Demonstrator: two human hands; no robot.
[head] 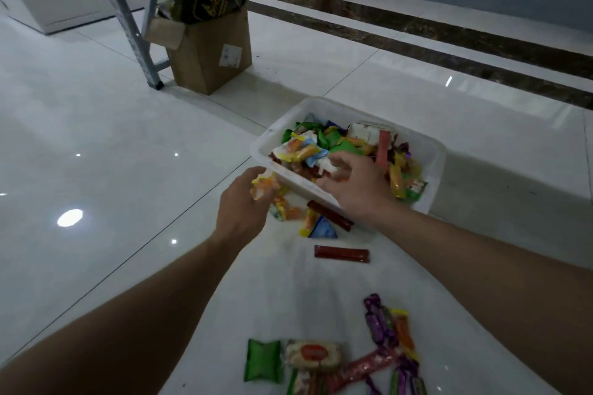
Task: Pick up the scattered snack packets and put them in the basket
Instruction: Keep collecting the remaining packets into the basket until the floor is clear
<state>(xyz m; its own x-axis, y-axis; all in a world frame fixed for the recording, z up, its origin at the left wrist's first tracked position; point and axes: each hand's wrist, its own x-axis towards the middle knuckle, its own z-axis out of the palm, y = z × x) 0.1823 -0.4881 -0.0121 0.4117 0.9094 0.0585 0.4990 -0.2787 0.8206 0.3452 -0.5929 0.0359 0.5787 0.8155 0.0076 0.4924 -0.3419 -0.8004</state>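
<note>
A white plastic basket (430, 151) sits on the floor, holding several colourful snack packets (337, 144). My left hand (240, 205) is just outside its near-left corner, closed on an orange-yellow packet (264, 184). My right hand (353, 186) reaches over the near rim, its fingers pinching a white packet (327, 165) inside the basket. Between my hands lie a small pile of orange packets (288, 210), a blue triangular packet (322, 229) and two dark red sticks (341, 254). Near the bottom lie a green packet (263, 361), a beige one (313, 354), purple ones (377, 321) and others.
A brown cardboard box (208, 51) stuffed with dark bags stands at the back left, beside the grey metal legs (128, 19) of a rack. The floor is glossy white tile (96, 154) with dark brown strips (449, 32) at the back right.
</note>
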